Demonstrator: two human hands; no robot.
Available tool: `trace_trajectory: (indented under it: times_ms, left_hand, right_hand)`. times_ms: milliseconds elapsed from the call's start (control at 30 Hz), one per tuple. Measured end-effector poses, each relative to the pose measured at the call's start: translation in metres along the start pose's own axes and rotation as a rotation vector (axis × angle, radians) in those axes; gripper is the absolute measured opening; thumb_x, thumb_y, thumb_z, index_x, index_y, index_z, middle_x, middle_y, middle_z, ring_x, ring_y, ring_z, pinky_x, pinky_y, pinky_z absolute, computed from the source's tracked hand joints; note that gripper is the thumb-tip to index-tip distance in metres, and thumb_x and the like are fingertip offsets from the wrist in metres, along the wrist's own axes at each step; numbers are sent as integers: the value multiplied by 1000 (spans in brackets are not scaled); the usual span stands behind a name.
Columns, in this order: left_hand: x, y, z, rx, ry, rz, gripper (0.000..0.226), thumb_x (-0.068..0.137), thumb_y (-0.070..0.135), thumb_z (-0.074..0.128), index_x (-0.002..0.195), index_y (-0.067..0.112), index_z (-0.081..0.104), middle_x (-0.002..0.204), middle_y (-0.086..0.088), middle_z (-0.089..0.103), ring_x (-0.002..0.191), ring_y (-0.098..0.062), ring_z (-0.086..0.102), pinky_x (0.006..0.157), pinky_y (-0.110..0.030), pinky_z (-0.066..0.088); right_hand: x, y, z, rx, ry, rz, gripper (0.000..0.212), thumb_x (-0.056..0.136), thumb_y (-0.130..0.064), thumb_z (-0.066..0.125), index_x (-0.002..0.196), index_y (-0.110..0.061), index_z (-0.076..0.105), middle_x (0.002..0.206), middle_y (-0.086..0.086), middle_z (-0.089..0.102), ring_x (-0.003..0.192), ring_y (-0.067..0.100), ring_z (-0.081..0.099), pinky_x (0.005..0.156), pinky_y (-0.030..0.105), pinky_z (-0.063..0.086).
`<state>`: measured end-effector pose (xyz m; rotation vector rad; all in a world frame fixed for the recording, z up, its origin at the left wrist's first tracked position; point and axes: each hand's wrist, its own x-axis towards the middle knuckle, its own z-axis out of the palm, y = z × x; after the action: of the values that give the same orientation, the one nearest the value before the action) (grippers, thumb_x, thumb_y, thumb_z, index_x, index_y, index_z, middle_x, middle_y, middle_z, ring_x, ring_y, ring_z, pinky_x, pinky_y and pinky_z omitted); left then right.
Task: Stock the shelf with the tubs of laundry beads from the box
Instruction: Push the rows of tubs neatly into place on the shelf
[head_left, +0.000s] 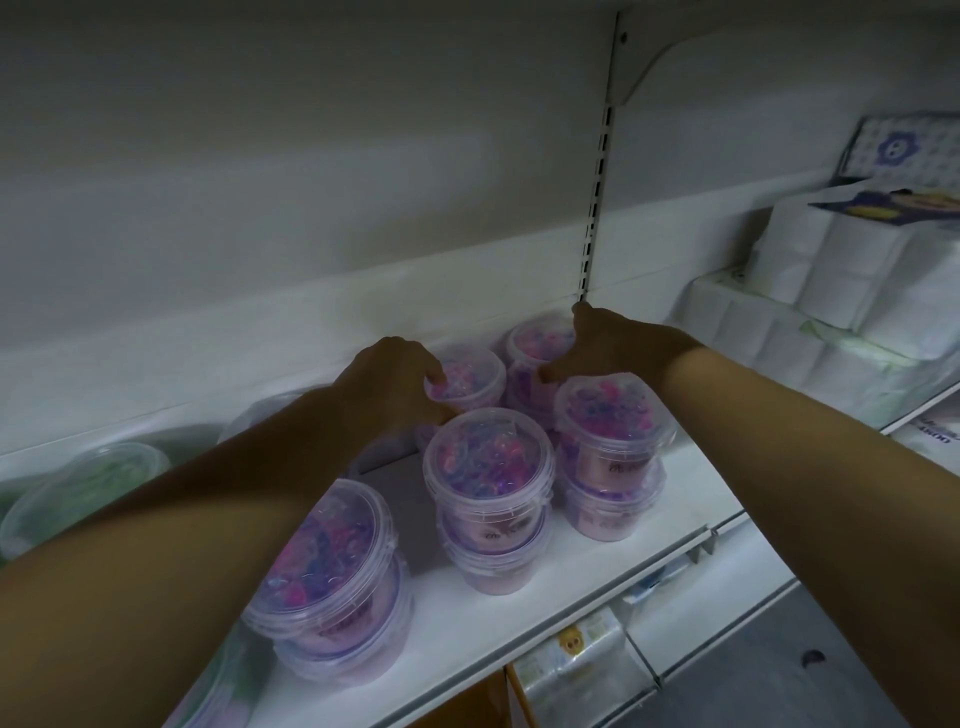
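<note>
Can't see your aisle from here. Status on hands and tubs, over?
Left hand grips back-left tub. Right hand grips back-right tub. Three nearer stacks stand in front, not blocking either grip.

Dim, bluish light, soft overall focus, wide-angle bending at the edges, forearms in shadow, faint sheen on back panel.

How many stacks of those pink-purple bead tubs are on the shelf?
5 stacks: front left, middle, right, back left, back right. Others may be hidden.
</note>
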<state>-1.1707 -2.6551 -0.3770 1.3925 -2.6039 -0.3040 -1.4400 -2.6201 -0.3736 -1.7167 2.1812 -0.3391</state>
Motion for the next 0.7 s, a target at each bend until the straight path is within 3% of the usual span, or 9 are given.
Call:
trace_trajectory:
  times_ms: [133, 200, 267, 300, 367, 433, 500, 600, 700]
  left_hand:
    - [-5, -7, -5, -62, -48, 22, 57, 77, 43, 84, 126, 16, 70, 134, -6, 61, 122, -24, 56, 101, -30, 42]
    - [-14, -13, -10, -76, -36, 35, 54, 81, 39, 82, 127, 14, 70, 135, -9, 60, 124, -25, 55, 101, -28, 39]
    - [-27, -19, -16, -85, -1, 47, 56, 81, 55, 71, 115, 10, 76, 120, -11, 67, 113, -27, 61, 94, -31, 44]
    - [-34, -23, -19, -91, 19, 62, 63, 78, 64, 58, 99, 7, 78, 102, -11, 71, 99, -27, 65, 86, -34, 48]
    - [-49, -34, -26, -108, 55, 76, 61, 78, 61, 51, 77, 4, 73, 74, -6, 65, 76, -24, 62, 73, -38, 50]
    - [-68, -46, -35, -139, 93, 14, 36, 87, 40, 73, 87, 4, 77, 89, -8, 70, 85, -21, 61, 81, -31, 51]
    - [-86, -63, -46, -171, 152, -8, 32, 84, 29, 81, 105, 5, 76, 110, -11, 69, 99, -19, 60, 89, -19, 46]
    - [-115, -92, -64, -87, 128, -114, 44, 83, 39, 80, 120, 18, 71, 130, -5, 63, 119, -23, 58, 103, -32, 44]
    - [-145, -128, -79, -20, 81, -245, 54, 86, 51, 73, 130, 22, 63, 143, -3, 55, 134, -22, 48, 109, -33, 35]
  right_hand:
    - [-8, -4, -2, 47, -26, 19, 145, 54, -78, 80, 158, -9, 6, 160, 14, 31, 143, 32, 36, 111, 44, 40]
    - [-14, -10, 0, 19, 23, 37, 153, 43, -90, 71, 157, -11, 7, 158, 15, 32, 144, 37, 33, 112, 51, 38]
    - [-19, -20, 4, -22, 106, 23, 136, 56, -84, 72, 156, -11, 15, 157, 15, 33, 144, 38, 29, 112, 56, 35]
    - [-22, -29, 6, -24, 154, -5, 126, 64, -79, 72, 155, -12, 18, 156, 15, 33, 144, 38, 27, 112, 56, 34]
    - [-29, -50, 10, 6, 211, -101, 112, 72, -71, 72, 155, -13, 25, 155, 12, 36, 144, 36, 28, 113, 55, 33]
    - [-37, -75, 18, 58, 204, -212, 97, 75, -66, 74, 150, -15, 38, 150, 9, 44, 140, 31, 34, 112, 48, 36]
    - [-44, -101, 32, 88, 168, -291, 79, 77, -63, 74, 139, -19, 51, 142, 6, 52, 136, 26, 40, 109, 41, 39]
    - [-54, -140, 61, 80, 126, -367, 71, 79, -63, 72, 133, -21, 56, 138, 4, 56, 134, 25, 43, 108, 43, 41]
    - [-61, -179, 87, 85, 56, -388, 79, 81, -62, 72, 142, -19, 48, 143, 6, 53, 136, 27, 42, 109, 47, 41]
